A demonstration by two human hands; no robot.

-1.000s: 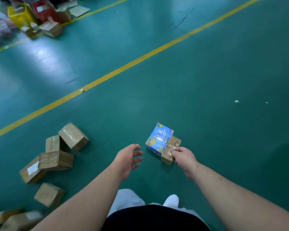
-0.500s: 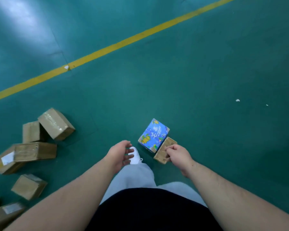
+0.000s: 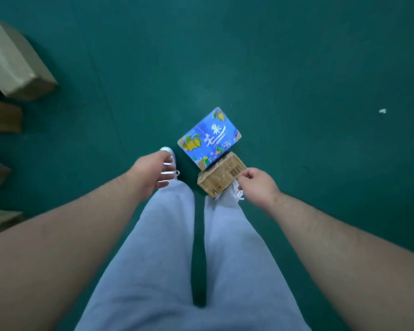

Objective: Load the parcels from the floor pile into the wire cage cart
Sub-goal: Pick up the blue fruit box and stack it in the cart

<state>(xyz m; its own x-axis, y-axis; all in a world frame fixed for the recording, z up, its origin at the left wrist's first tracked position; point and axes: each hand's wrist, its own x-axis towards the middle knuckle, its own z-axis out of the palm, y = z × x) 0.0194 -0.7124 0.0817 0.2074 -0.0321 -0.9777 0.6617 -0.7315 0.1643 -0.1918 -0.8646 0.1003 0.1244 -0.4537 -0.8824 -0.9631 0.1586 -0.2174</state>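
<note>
Green painted floor [image 3: 296,68] fills the view; the yellow line seen a second ago is now out of frame. The person has stepped in, so the grey-trousered legs [image 3: 167,247] stand right at the work. The brown floor pile [image 3: 14,63] has slid to the left edge. The blue mango parcel [image 3: 209,137] lies mid-floor, touching the small taped brown parcel [image 3: 219,176] just nearer the feet. The left hand [image 3: 151,173] hangs loosely open and empty over a white shoe [image 3: 169,152]. The right hand [image 3: 258,187] keeps its curled fingers pinching the brown parcel's near corner. A lift looks imminent. No cage cart is in view.
</note>
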